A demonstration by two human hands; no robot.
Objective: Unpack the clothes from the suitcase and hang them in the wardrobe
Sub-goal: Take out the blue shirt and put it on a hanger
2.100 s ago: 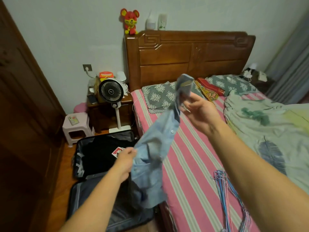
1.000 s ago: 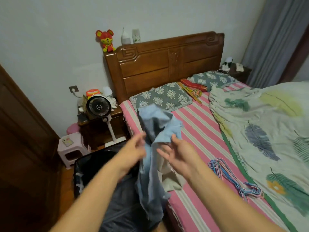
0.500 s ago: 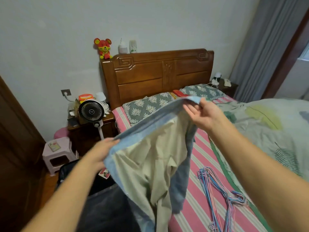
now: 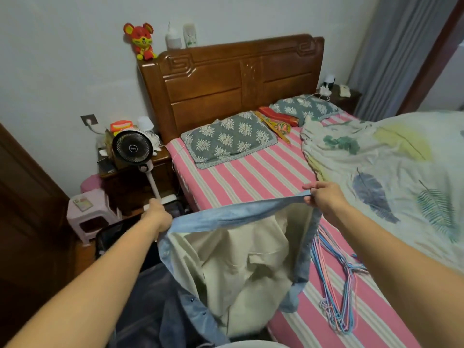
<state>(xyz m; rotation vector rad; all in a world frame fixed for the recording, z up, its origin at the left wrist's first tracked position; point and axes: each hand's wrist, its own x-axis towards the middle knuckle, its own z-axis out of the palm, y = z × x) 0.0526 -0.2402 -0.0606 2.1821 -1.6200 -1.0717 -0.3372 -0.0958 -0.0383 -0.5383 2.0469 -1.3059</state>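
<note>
I hold a light blue denim garment with a cream lining (image 4: 233,262) stretched out in front of me over the bed's near edge. My left hand (image 4: 157,216) grips its left corner and my right hand (image 4: 324,195) pinches its right corner, so the top hem runs taut between them. The rest hangs down with the lining toward me. Below and left of it lies the open dark suitcase (image 4: 113,237) on the floor, mostly hidden by my left arm and the garment. A bundle of pink and blue wire hangers (image 4: 336,275) lies on the striped sheet to the right.
The bed (image 4: 251,177) with pink striped sheet fills the middle, with a leaf-print quilt (image 4: 391,177) on its right. A standing fan (image 4: 132,148), a nightstand (image 4: 130,182) and a pink stool (image 4: 88,212) stand at left. A dark wooden door (image 4: 27,222) lines the left edge.
I have taken the crumpled garment by two corners, spread it wide and lowered it toward the bed edge. My hands have moved apart.
</note>
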